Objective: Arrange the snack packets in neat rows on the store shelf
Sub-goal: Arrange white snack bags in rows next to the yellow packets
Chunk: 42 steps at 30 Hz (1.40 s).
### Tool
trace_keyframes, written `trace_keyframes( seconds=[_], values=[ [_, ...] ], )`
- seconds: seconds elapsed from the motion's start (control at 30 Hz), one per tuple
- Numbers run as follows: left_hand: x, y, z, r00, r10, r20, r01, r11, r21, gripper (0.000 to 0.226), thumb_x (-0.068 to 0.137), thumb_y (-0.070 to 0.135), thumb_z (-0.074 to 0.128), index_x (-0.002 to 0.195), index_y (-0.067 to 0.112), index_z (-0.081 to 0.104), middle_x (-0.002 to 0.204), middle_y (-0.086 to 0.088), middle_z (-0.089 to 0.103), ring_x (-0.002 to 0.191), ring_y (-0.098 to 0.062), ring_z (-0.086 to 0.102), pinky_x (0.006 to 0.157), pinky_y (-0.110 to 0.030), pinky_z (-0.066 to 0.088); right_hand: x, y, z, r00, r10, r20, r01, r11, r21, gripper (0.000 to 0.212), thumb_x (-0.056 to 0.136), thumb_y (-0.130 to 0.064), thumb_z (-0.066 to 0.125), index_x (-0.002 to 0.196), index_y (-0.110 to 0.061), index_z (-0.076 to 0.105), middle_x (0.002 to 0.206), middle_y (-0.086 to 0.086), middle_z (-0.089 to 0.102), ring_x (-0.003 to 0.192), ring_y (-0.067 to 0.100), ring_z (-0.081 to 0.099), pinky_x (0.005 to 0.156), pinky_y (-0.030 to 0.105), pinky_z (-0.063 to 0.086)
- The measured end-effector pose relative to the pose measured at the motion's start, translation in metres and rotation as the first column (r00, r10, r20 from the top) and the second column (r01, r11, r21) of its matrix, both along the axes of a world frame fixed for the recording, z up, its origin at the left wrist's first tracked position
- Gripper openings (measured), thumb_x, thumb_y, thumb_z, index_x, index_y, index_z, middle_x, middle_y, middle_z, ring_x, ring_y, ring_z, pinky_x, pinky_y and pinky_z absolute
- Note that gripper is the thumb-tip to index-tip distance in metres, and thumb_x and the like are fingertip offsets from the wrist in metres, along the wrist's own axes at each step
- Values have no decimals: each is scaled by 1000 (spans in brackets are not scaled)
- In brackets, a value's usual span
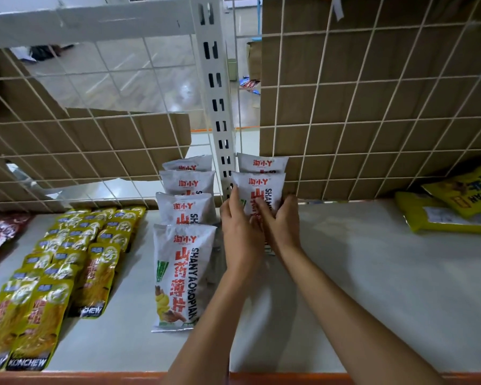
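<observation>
Both hands hold a white snack packet (pixel 258 190) with red lettering near the back of the shelf (pixel 358 273). My left hand (pixel 240 234) grips its left edge and my right hand (pixel 279 223) grips its right side, fingers curled over the front. Directly behind it a second white packet (pixel 261 163) leans on the wire mesh back (pixel 345 120). Left of the hands a row of several identical white packets (pixel 182 273) runs from the mesh toward the shelf front, each overlapping the one behind.
Rows of yellow KONCHEW packets (pixel 67 273) lie at the left, with red packets (pixel 0 232) at the far left. Yellow bags (pixel 450 209) are piled at the right rear. A white slotted upright (pixel 215 93) divides the mesh; cardboard stands behind it. An orange strip edges the shelf front.
</observation>
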<state>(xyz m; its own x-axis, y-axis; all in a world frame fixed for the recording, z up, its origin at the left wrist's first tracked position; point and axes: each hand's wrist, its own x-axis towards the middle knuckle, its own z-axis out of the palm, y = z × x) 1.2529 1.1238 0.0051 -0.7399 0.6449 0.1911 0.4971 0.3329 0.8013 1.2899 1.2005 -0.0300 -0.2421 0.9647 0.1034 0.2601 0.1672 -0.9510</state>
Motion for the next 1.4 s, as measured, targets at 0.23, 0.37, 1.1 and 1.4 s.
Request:
trace_keyframes(
  seconds=[0.23,0.37,1.1,1.4],
  values=[
    [22,9,-4,939,44,-341,-4,993,117,63,78,0,68,135,6,43,139,-25,38,130,-39,38,104,-41,38,50,6,8,996,3,88,-15,990,139,26,90,-33,58,101,-9,60,102,9,60,98,25,56,78,28,42],
    [51,31,-2,874,-115,-473,169,983,74,49,76,-3,67,122,6,57,129,-20,50,125,-39,43,99,-47,41,108,16,12,962,-134,238,67,961,270,20,91,-23,57,108,-14,61,112,5,59,108,20,50,85,24,39],
    [303,202,5,528,-735,-425,769,626,-127,41,86,7,57,126,4,54,132,-19,47,123,-35,43,102,-39,35,389,113,12,739,-502,450,409,864,292,31,88,-15,57,118,-5,59,111,17,63,107,35,58,90,41,46],
    [333,308,56,528,-771,-357,718,629,-298,59,91,22,53,145,25,31,146,-21,25,128,-38,35,105,-41,35,399,166,-7,690,-334,642,413,910,30,64,90,-39,51,147,-34,21,139,20,45,125,44,40,102,49,35]
  ],
)
